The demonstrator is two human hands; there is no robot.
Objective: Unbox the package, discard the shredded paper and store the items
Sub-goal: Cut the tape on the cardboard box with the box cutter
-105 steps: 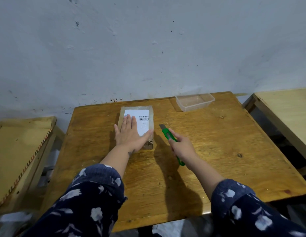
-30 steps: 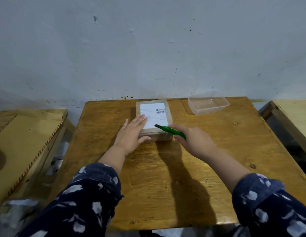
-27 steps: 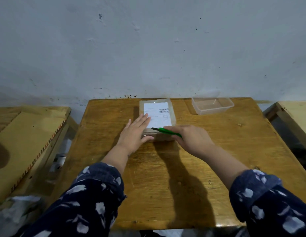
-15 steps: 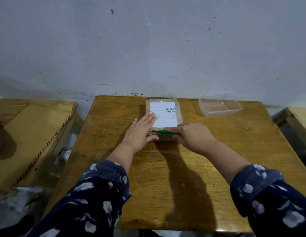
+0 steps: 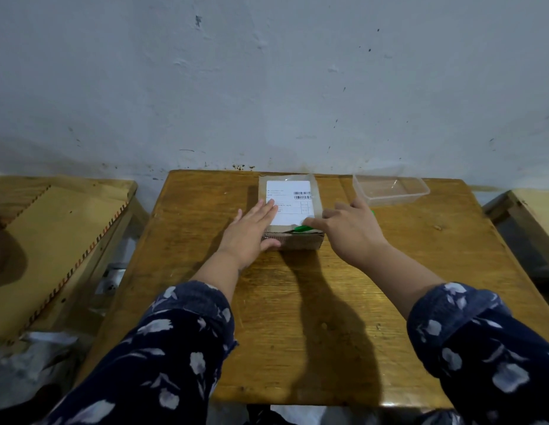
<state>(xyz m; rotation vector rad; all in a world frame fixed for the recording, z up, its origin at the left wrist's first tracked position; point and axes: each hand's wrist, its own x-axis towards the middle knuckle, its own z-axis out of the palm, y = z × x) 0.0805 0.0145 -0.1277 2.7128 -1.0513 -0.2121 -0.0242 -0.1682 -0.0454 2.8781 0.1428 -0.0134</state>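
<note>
Nearest the camera, two forearms in dark blue sleeves (image 5: 163, 348) with a pale floral print reach forward over a worn wooden surface (image 5: 297, 317), casting a long shadow down its middle. The left hand (image 5: 251, 231) lies flat with fingers spread and extended, palm down on the near left part of the cardboard package (image 5: 290, 210), its thumb wrapped against the box's front face. The right hand (image 5: 348, 231) is curled around a green utility knife (image 5: 302, 229), gripping the handle so that only a short green stretch shows beyond the fingers, with the tip resting along the package's near top edge; the blade itself is too small to make out. The package sits toward the far middle of the surface, sealed, with a white shipping label (image 5: 290, 202) bearing a barcode facing up. Beyond the right hand, at the far right corner, stands a clear plastic container (image 5: 389, 190), apart from the package. Lower wooden furniture flanks the surface on both sides, and a scuffed pale wall (image 5: 267, 87) rises behind.
</note>
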